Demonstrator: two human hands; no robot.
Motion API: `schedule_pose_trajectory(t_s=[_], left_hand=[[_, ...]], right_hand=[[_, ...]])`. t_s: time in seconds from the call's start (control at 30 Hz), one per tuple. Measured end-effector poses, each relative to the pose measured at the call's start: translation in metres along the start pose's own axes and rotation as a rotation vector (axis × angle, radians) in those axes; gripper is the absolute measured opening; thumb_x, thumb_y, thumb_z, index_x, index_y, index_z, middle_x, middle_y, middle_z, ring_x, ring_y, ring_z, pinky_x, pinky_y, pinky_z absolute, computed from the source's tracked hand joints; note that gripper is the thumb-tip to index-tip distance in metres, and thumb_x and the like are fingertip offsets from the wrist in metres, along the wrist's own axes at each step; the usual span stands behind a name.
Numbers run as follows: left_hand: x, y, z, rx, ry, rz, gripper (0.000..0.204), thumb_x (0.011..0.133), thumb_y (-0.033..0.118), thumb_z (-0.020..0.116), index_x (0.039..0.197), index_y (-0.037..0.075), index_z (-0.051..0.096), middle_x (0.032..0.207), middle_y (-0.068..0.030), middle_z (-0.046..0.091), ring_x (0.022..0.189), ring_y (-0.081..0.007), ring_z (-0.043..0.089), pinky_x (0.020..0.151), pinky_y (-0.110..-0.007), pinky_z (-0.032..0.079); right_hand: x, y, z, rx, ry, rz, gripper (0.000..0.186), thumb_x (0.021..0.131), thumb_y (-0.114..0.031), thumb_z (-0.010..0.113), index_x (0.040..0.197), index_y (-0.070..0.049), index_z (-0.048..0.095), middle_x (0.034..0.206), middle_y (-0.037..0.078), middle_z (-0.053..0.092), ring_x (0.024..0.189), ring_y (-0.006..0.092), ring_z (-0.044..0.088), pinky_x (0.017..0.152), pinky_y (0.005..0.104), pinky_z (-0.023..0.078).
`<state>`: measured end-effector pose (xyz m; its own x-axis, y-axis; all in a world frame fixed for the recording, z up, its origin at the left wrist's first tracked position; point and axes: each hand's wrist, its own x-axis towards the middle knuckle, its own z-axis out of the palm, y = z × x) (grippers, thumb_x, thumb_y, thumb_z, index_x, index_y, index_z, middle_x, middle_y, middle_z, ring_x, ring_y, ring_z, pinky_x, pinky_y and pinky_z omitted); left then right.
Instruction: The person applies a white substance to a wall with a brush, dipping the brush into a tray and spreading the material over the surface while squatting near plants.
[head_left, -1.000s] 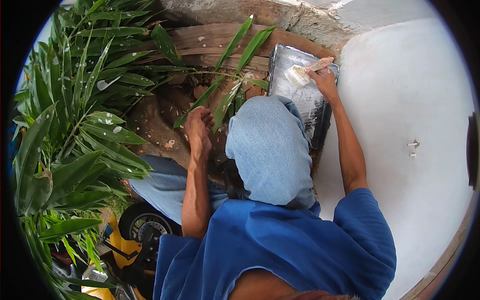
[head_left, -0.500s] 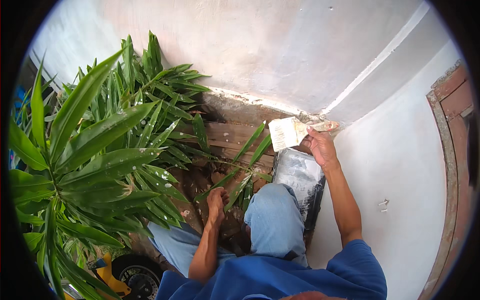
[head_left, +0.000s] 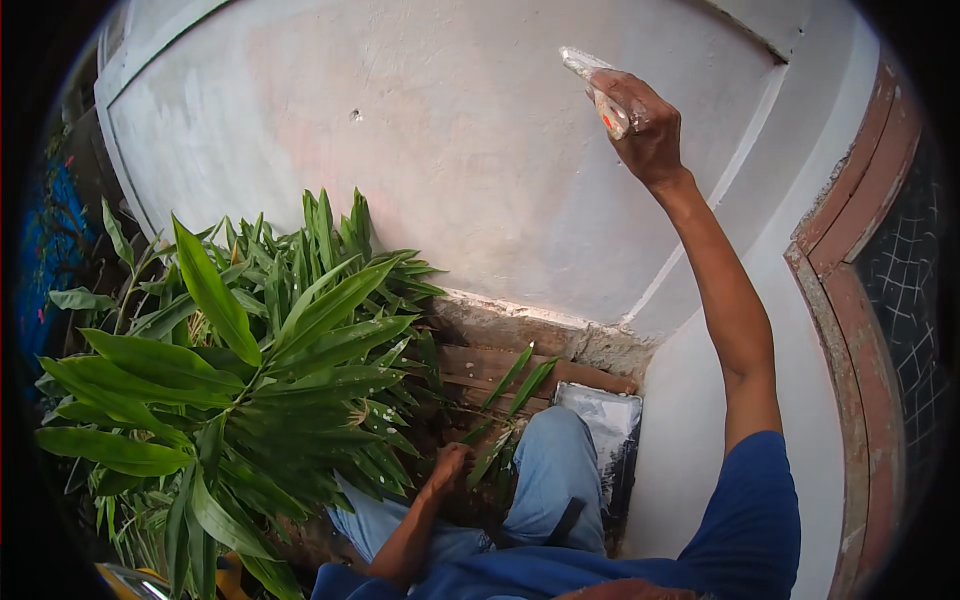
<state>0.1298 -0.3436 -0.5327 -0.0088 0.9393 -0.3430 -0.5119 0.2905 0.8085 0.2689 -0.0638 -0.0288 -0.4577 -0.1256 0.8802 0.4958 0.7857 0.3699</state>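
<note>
My right hand (head_left: 650, 128) is raised high at the pale wall (head_left: 450, 150), closed around the handle of a wide paintbrush (head_left: 606, 100). The brush is seen nearly edge-on, its whitish end toward the wall; whether the bristles touch it I cannot tell. Low down, next to the leaves and my bent knee, my left hand (head_left: 453, 466) is curled closed. What it holds, if anything, is hidden. A paint tray (head_left: 608, 410) smeared with white paint rests on the ground to the right of my knee, partly behind it.
A big leafy plant (head_left: 250, 400), speckled with white drops, fills the left side. Wooden boards (head_left: 480, 368) lie along the wall's foot. On the right stands a white side wall (head_left: 720, 450) with a reddish-brown frame (head_left: 860, 400). Something yellow (head_left: 230, 575) shows at the lower left.
My right hand has lifted the paintbrush from above the tray up to the wall, turning it edge-on. The view has tilted upward. My left hand stays low and curled.
</note>
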Motion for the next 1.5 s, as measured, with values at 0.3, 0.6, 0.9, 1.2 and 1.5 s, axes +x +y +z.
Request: schedule_pose_trajectory(t_s=[0.3,0.6,0.9,1.2,1.5], left_hand=[[-0.017,-0.038,-0.054,-0.083,-0.021,-0.02,0.025,0.082,0.025,0.057,0.09,0.002,0.059,0.084,-0.0059,0.059,0.07,-0.0139,0.057,0.062,-0.028,0.047],[0.033,-0.127,-0.137,0.44,-0.181,0.32,0.033,0.087,0.024,0.05,0.106,-0.002,0.056,0.097,-0.0104,0.06,0.084,-0.0195,0.059,0.075,-0.03,0.048],[0.039,-0.121,-0.111,0.431,-0.14,0.446,0.025,0.086,0.021,0.053,0.098,0.001,0.06,0.085,-0.0056,0.062,0.071,-0.0144,0.058,0.062,-0.025,0.047],[0.032,-0.109,-0.093,0.655,-0.085,0.549,0.025,0.086,0.025,0.045,0.083,0.006,0.061,0.072,-0.0131,0.056,0.066,-0.0313,0.054,0.06,-0.038,0.043],[0.025,-0.091,-0.061,0.144,0.086,0.107,0.03,0.08,0.028,0.055,0.065,0.003,0.061,0.056,-0.0016,0.053,0.05,-0.0132,0.049,0.047,-0.03,0.038]], right_hand=[[0.066,0.056,0.018,-0.136,0.096,-0.024,0.019,0.078,-0.01,0.059,0.096,-0.011,0.064,0.095,0.006,0.064,0.079,0.0249,0.063,0.068,0.0324,0.053],[0.024,-0.006,0.044,-0.019,-0.34,0.075,0.018,0.076,-0.008,0.063,0.093,-0.009,0.064,0.092,0.006,0.065,0.075,0.0246,0.063,0.066,0.0321,0.053],[0.102,0.072,0.013,-0.246,0.029,-0.183,0.019,0.078,-0.013,0.058,0.097,-0.012,0.062,0.087,0.005,0.064,0.074,0.0252,0.063,0.061,0.0343,0.052],[-0.032,-0.016,0.034,0.21,-0.741,0.205,0.019,0.073,-0.005,0.063,0.092,-0.01,0.063,0.091,0.006,0.064,0.076,0.0256,0.061,0.064,0.0341,0.051],[0.107,0.08,0.01,-0.374,-0.04,-0.191,0.025,0.074,-0.009,0.06,0.099,-0.013,0.063,0.09,0.005,0.064,0.071,0.024,0.063,0.062,0.0338,0.053]])
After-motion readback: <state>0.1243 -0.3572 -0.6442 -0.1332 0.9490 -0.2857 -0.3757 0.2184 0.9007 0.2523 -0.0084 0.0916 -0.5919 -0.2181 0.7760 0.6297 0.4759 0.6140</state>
